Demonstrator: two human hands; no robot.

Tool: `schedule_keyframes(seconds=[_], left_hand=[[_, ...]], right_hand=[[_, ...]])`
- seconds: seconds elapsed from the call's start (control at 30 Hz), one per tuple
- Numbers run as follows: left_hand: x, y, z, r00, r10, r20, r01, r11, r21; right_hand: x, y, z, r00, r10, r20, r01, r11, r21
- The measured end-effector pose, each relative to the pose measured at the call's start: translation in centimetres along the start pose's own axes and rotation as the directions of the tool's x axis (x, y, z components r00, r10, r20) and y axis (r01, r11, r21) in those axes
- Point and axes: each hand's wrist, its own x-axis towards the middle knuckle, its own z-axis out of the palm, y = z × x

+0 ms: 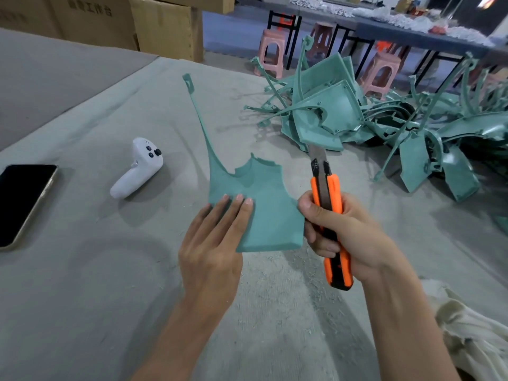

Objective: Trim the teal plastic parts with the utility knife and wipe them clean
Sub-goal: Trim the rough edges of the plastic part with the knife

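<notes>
Our right grip [343, 232] is wrapped tightly round the orange handle of the utility knife [325, 188], with the blade out and pointing toward the top of the frame; the blade stands just beside the right edge of the teal part [264, 204] and does not touch it. Our left grip [211, 243] lays straight fingers flat across the face of that part at the centre of the frame; the thumb is hidden behind it, so we cannot tell whether it pinches. The part is lifted off the desk [82, 270], its long thin arm reaching toward the upper middle; the notch along its top edge looks ragged, so we judge this piece is still to be trimmed, or trimmed only in part.

Pale shavings [275, 287] lie scattered on the desk below our hands, which suggests some cutting is already done; a pale cloth [467, 339] lies at the lower right with no hand on it, so wiping of this piece is not yet begun. A large pile of teal parts [343, 116] fills the upper right; we cannot tell whether they are trimmed or waiting. We judge that most of the task remains.

A phone [22, 202] and a white controller [137, 166] lie at the left.
</notes>
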Motion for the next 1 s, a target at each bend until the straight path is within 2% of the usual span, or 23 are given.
schedule_keyframes(seconds=[0.1, 0.23, 0.33, 0.4, 0.5, 0.57, 0.67, 0.77, 0.83, 0.93, 1.0], left_hand=[[-0.1, -0.1, 0.2, 1.000, 0.008, 0.003, -0.008, 1.000, -0.008], [-0.3, -0.5, 0.3, 1.000, -0.012, -0.015, 0.012, 1.000, -0.016], [-0.3, -0.8, 0.6, 1.000, -0.014, 0.004, 0.015, 0.999, -0.028], [-0.4, -0.8, 0.7, 1.000, -0.020, 0.017, 0.021, 0.999, -0.030], [-0.5, -0.9, 0.8, 1.000, -0.003, 0.025, 0.004, 1.000, -0.015], [-0.4, -0.9, 0.9, 1.000, 0.027, -0.012, -0.027, 0.999, -0.027], [-0.2, -0.8, 0.8, 0.986, 0.019, -0.167, -0.034, 0.995, -0.089], [-0.1, -0.5, 0.5, 0.968, -0.123, -0.221, 0.074, 0.973, -0.217], [0.0, -0.7, 0.3, 0.970, -0.146, -0.195, 0.080, 0.946, -0.314], [0.5, -0.8, -0.1, 0.992, -0.022, -0.121, -0.025, 0.928, -0.372], [1.1, -0.3, -0.5, 1.000, 0.002, -0.026, -0.013, 0.899, -0.437]], right_hand=[[0.3, 0.3, 0.0, 0.999, -0.009, -0.040, 0.012, 0.997, 0.074], [0.5, 0.4, -0.3, 0.978, 0.003, -0.207, 0.027, 0.989, 0.146], [0.4, 0.2, -0.3, 0.966, -0.011, -0.258, 0.029, 0.997, 0.068], [0.3, 0.0, 0.0, 0.971, -0.025, -0.239, 0.022, 1.000, -0.018], [0.1, -0.2, 0.8, 0.992, -0.028, -0.121, 0.008, 0.987, -0.163], [0.1, 0.0, 1.2, 0.992, -0.023, -0.121, 0.001, 0.983, -0.184], [0.2, 0.0, 1.0, 0.984, -0.013, -0.179, -0.004, 0.996, -0.093], [0.1, -0.3, -0.2, 0.971, 0.040, -0.235, -0.027, 0.998, 0.059], [-0.1, -0.6, -1.0, 0.964, 0.080, -0.255, -0.049, 0.991, 0.128], [-0.3, -0.7, -1.4, 0.968, 0.104, -0.226, -0.068, 0.985, 0.161], [-0.4, -0.8, -1.5, 0.980, 0.100, -0.174, -0.060, 0.973, 0.223]])
